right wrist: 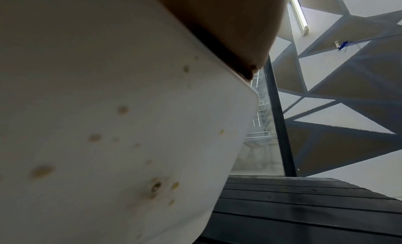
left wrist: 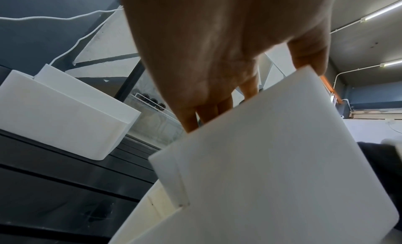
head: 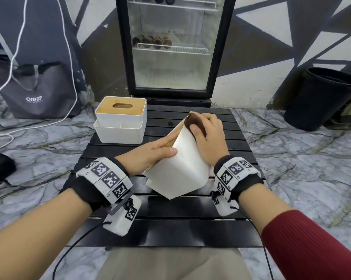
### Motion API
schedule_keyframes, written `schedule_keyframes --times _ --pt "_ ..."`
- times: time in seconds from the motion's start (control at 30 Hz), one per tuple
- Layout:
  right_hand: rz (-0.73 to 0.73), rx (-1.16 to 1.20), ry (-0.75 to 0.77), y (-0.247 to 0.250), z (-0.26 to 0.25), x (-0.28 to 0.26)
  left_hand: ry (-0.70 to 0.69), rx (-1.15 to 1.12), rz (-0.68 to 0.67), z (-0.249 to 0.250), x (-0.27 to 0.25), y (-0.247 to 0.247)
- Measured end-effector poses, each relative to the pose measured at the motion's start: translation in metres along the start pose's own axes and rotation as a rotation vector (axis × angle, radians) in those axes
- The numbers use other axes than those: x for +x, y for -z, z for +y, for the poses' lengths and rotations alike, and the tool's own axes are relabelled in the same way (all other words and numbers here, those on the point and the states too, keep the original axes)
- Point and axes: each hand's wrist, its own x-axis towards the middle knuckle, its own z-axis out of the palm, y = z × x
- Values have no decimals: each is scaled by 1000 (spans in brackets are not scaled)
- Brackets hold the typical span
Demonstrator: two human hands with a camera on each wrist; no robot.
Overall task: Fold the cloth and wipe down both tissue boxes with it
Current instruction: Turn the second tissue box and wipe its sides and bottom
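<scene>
The head camera looks down on the table [head: 170, 229]; both wrist cameras look up, close against the shared tilted tissue box [head: 180, 172].

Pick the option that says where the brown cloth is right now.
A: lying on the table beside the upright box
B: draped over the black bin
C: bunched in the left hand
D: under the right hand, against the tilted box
D: the right hand holds the brown cloth against the upper end of the tilted tissue box, which the left hand grips.
</scene>
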Motion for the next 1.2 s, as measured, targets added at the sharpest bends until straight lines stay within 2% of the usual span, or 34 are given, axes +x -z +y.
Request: schedule_keyframes --times 0.3,0.63,0.8,1.03,1.2 --pt "-71 -82 -97 3 17 21 7 -4 10 -4 1 5" --pt "-88 -36 -181 12 39 11 -12 21 55 -6 1 3" --pt "-87 25 -210 15 46 2 -4 13 88 -7 -1 3" --pt "-33 213 -331 19 45 -12 -31 25 134 -4 -3 -10" --pt "-9 303 -275 35 36 -16 -57 134 128 -3 -7 -14"
